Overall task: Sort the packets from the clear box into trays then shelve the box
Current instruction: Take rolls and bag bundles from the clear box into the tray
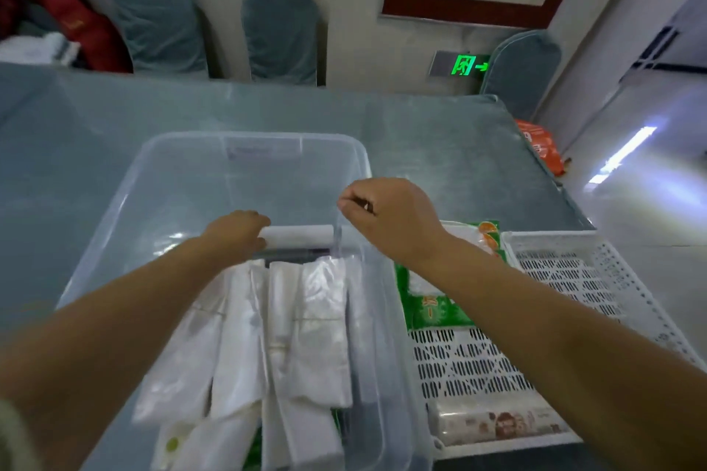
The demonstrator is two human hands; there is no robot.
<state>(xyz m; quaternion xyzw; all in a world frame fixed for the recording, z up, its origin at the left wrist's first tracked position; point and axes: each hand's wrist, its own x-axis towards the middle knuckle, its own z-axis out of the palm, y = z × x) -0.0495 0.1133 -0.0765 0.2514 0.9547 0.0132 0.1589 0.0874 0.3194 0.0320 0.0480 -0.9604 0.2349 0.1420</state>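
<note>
A clear plastic box [160,180] stands on the table in front of me, its near half filled with several white packets [306,317] standing on edge. My left hand [239,231] is inside the box and grips the left end of a white packet [302,236] that lies crosswise above a dark packet [294,254]. My right hand [386,216] hovers over the box's right rim with its fingers curled in a pinch; what it pinches is too thin and blurred to make out. To the right lies a white perforated tray [478,367] holding a green-and-white packet [432,302] and a brown-printed packet [497,426].
A second white perforated tray [581,279] lies further right. The table [440,141] has a blue-grey cloth under a clear cover. Blue-covered chairs [279,31] stand against the far wall. An orange bag [541,149] sits off the table's right corner.
</note>
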